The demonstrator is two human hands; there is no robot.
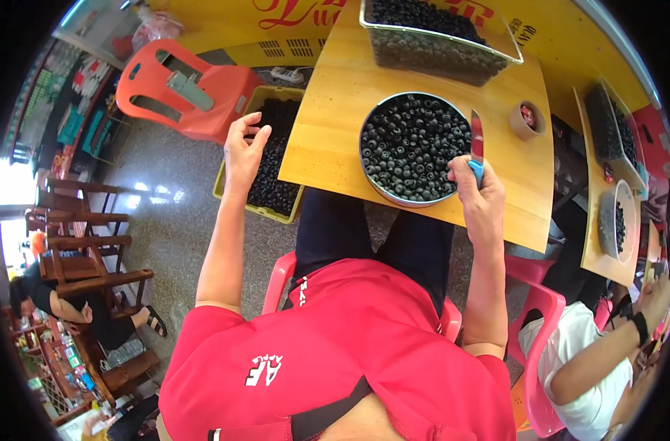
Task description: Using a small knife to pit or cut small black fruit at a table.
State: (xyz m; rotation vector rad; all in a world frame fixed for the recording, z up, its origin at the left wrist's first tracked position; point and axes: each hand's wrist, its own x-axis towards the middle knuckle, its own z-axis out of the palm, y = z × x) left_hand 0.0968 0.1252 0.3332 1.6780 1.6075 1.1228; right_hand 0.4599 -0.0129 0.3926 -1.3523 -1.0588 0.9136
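Observation:
My right hand (480, 200) grips a small knife (477, 140) with a blue handle and its blade pointing away from me. It is at the right rim of a round metal basin (366, 158) on the table. Small, dark, round nuts or fruits (416, 147) with pale ring marks fill the basin; their exact kind is unclear. Out to the left, my left hand (243, 154) is raised above the edge of a yellow crate (276, 214), thumb and fingers apart, nothing visible between them. Dark pieces (270, 176) lie in the crate.
A clear bin (438, 59) of the same dark pieces stands at the wooden table's (320, 140) far end, near a small cup (526, 121). An orange chair (195, 92) stands left. At right, a person in white (585, 353) sits by another table (607, 250).

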